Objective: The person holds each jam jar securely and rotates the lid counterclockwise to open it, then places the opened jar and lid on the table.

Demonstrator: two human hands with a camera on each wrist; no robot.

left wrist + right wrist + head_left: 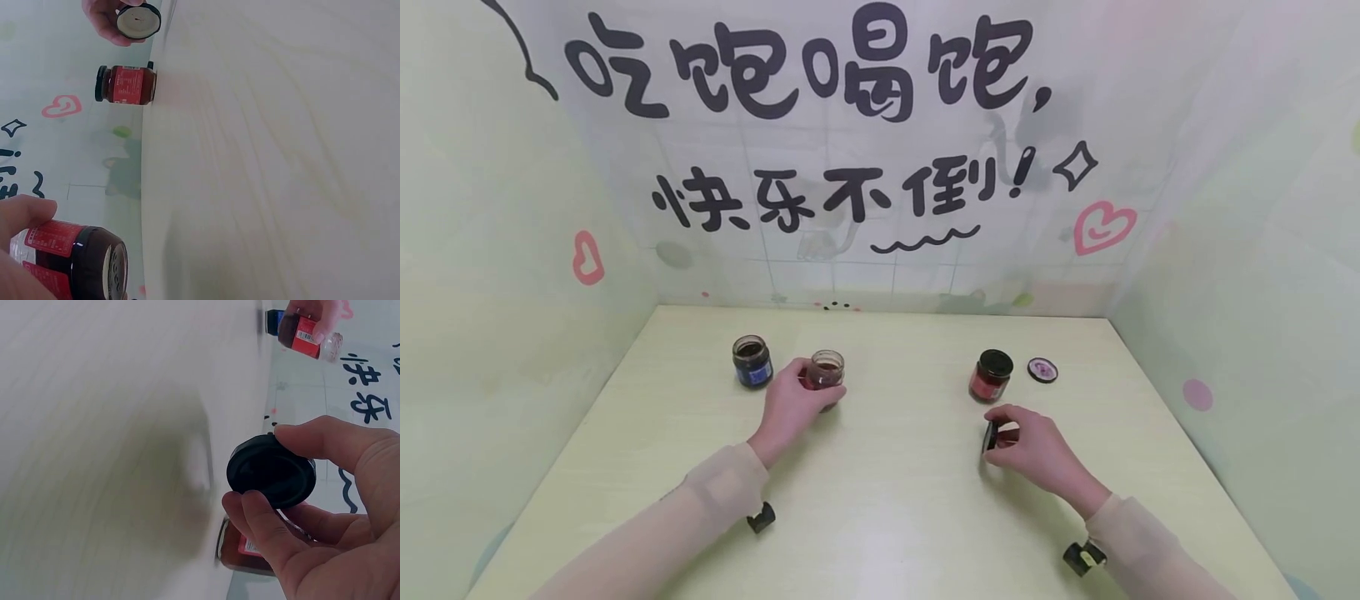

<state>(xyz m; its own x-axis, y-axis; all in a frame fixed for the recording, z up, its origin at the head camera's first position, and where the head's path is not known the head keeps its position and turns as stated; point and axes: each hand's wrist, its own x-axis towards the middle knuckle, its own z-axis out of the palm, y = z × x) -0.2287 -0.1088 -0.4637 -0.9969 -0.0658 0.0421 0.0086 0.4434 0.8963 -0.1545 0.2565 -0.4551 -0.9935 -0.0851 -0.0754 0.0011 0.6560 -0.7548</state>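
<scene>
My left hand [792,407] grips an uncapped glass jar [827,369] with a red label and dark contents. In the left wrist view the base of this jar [115,272] faces the camera, raised off the table. My right hand [1033,446] pinches a black jar lid [991,436] by its rim, on edge above the table. The lid's dark top [270,472] faces the right wrist camera; its pale inside [139,22] shows in the left wrist view. Just beyond the right hand stands a capped red-labelled jar [991,375].
Left of the held jar stands a lidless jar with a blue label [752,362]. A second lid [1042,370] lies on the table at the right, its pinkish-purple face up. Pale walls enclose the light wooden table [880,517] at the back and both sides; the back wall [850,275] bears black lettering.
</scene>
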